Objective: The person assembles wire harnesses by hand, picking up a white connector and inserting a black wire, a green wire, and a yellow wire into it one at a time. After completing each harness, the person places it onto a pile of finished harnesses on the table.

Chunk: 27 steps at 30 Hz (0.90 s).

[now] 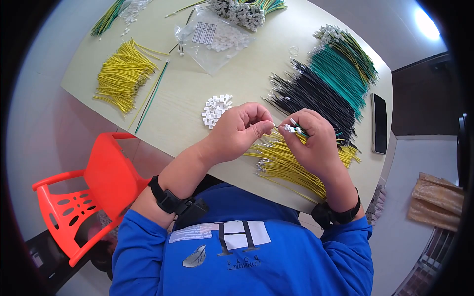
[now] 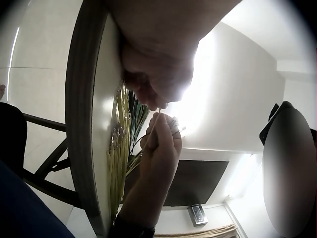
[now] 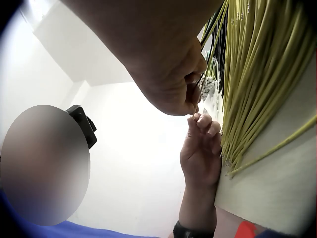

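Over the front part of the table the two hands meet, fingertips almost touching. The left hand (image 1: 239,130) pinches a tiny light piece between thumb and forefinger; which part it is, I cannot tell. White connectors (image 1: 291,129) with wires stick out of the right hand (image 1: 316,143), whose fingers curl round them. In the left wrist view the right hand (image 2: 161,144) has a thin wire at its fingertips, below the left hand (image 2: 158,74). The right wrist view has the right hand (image 3: 173,84) above the left hand (image 3: 200,153). Yellow wires (image 1: 286,165) lie beneath the right hand.
Loose white connectors (image 1: 216,109) lie left of the hands. Black wires (image 1: 316,93), green wires (image 1: 340,74) and a phone (image 1: 379,123) are at the right. Farther off are a plastic bag (image 1: 212,42) and a yellow wire bundle (image 1: 121,76). A red chair (image 1: 111,177) stands at the left.
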Each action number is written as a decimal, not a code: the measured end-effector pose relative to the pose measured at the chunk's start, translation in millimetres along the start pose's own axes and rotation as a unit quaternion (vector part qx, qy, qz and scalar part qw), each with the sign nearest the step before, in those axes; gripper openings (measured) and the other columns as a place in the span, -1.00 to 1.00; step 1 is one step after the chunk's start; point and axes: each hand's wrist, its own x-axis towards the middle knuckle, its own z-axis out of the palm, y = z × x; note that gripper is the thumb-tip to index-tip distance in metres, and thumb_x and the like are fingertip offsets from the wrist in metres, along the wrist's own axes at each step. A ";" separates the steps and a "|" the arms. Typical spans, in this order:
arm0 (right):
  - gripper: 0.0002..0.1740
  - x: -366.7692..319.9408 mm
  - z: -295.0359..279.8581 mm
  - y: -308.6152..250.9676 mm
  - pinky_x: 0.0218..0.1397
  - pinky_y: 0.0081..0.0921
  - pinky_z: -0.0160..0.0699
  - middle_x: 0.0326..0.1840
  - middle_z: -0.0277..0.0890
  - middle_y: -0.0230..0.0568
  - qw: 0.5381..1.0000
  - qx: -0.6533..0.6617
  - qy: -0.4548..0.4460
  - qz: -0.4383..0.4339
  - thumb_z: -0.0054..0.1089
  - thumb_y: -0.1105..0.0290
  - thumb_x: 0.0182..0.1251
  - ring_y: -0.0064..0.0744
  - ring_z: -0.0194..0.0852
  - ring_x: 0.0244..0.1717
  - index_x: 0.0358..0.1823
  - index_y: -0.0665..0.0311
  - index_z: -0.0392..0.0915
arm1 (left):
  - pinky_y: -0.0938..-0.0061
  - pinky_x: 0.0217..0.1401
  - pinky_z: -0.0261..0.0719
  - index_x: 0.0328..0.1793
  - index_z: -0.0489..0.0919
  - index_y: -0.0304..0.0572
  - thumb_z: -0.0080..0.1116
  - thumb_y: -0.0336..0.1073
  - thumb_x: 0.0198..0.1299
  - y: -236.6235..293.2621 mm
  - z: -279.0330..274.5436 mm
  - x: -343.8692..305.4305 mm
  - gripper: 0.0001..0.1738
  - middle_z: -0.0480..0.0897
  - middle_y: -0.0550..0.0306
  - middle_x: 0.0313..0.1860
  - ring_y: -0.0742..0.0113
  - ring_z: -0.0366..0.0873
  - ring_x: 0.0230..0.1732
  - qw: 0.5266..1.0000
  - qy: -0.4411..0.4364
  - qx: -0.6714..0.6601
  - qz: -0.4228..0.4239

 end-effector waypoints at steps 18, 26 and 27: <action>-0.88 -2.7 15.3 10.9 -0.34 -0.50 0.35 -0.46 0.45 -0.25 0.998 0.041 0.016 -0.038 0.17 0.62 0.02 -0.33 0.40 -0.42 -0.42 0.29 0.44 | 0.74 -0.25 0.37 -0.17 0.44 -0.22 0.08 -0.38 0.29 -3.1 1.6 -0.5 -0.90 0.47 0.34 -0.36 0.67 0.37 -0.33 1.000 0.015 0.019 0.007; -0.90 -2.6 17.3 9.7 -0.37 -0.53 0.32 -0.47 0.42 -0.26 0.997 0.059 0.020 -0.037 0.16 0.62 0.05 -0.37 0.36 -0.45 -0.43 0.29 0.44 | 0.73 -0.24 0.39 -0.17 0.44 -0.22 0.07 -0.38 0.30 -2.1 1.0 -0.3 -0.91 0.47 0.34 -0.35 0.66 0.38 -0.32 1.000 0.011 0.018 0.008; -0.90 -2.5 17.3 9.7 -0.38 -0.53 0.32 -0.47 0.42 -0.26 0.997 0.059 0.021 -0.038 0.16 0.61 0.06 -0.38 0.35 -0.46 -0.43 0.29 0.44 | 0.73 -0.24 0.39 -0.17 0.44 -0.22 0.07 -0.38 0.30 -2.4 0.9 -0.2 -0.91 0.47 0.34 -0.35 0.66 0.38 -0.32 1.000 0.010 0.015 0.009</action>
